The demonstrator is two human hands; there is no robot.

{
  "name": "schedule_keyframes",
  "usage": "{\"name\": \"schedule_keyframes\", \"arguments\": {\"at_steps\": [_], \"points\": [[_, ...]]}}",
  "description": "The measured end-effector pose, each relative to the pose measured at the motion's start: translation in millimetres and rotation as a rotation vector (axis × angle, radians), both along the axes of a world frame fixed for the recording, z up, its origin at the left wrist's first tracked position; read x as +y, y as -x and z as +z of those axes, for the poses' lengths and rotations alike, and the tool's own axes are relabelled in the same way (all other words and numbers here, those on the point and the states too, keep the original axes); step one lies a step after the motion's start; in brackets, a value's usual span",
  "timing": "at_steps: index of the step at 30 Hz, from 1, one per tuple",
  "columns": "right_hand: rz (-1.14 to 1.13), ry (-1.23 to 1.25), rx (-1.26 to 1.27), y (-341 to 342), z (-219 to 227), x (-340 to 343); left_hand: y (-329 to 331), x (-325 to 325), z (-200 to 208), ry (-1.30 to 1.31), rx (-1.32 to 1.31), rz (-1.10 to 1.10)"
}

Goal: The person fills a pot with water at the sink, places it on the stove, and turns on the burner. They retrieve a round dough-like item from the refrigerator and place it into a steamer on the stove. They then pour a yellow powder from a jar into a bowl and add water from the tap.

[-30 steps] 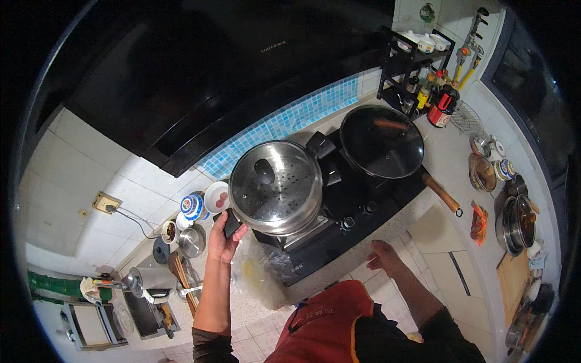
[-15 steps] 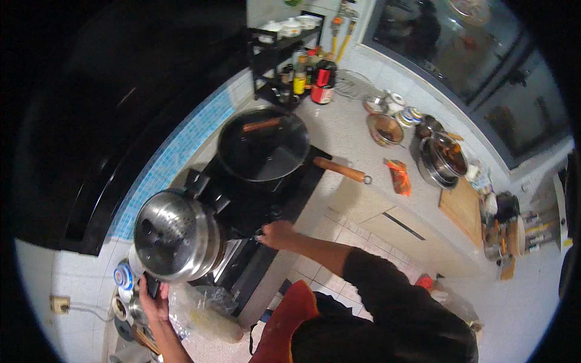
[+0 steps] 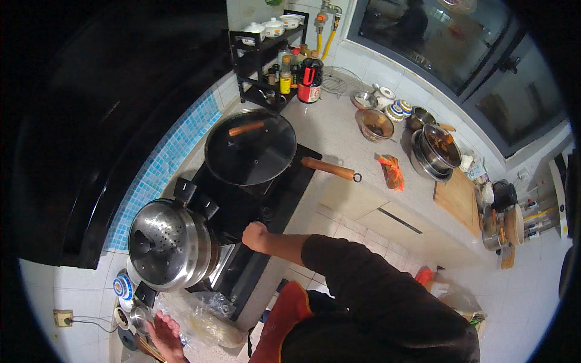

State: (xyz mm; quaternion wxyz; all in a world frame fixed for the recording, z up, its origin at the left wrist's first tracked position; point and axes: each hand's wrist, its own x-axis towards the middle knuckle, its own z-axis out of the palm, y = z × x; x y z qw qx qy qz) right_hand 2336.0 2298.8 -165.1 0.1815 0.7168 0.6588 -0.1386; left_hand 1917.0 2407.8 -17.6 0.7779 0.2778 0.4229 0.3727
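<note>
Right hand (image 3: 256,236) curled at the stove (image 3: 247,275) front
Can't tell its grip; pot (image 3: 175,245) lies left, handle (image 3: 145,294) beyond open left hand (image 3: 166,336).

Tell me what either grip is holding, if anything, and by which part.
Left grip: open, holding nothing. Right grip: curled at the black stove's front; its fingertips are hidden, so whether it holds anything cannot be told.

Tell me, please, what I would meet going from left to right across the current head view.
Wall socket → lidded steel pot → right hand → wooden pan handle → orange packet → stacked steel bowls.
</note>
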Motion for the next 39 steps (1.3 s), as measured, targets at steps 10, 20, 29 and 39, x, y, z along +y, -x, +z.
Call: {"name": "schedule_keyframes", "arguments": {"at_steps": [10, 20, 29, 39], "points": [[0.114, -0.087, 0.107, -20, 0, -12, 104, -157, -39, 0.091, 0.166, 0.192], [0.245, 0.012, 0.019, -22, -2, -2, 118, -239, -58, 0.187, 0.013, 0.391], [0.215, 0.059, -0.030, -16, -6, 2, 159, -306, -79, 0.268, -0.039, 0.491], [-0.060, -0.111, -0.025, -4, 3, -15, 218, -393, -104, 0.316, -0.005, 0.644]]}}
